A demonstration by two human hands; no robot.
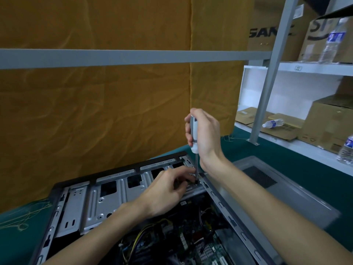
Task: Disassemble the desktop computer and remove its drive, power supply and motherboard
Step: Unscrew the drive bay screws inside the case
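We work at the far right corner of the open computer case [118, 190], lying flat ahead of us. Our right hand [203, 131] grips the screwdriver [193, 134], shaft upright over a screw; our left hand [168, 190], nearer, seems to pinch beside the tip, though it's dim there

Ochre cloth wall [95, 111] — white shelving [315, 68]

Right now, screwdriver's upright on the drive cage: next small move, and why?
Probably turn the screwdriver to back that screw out. The right hand grips the handle, the tip sits on the drive cage near the case's far corner, and the left hand's fingertips steady it there.
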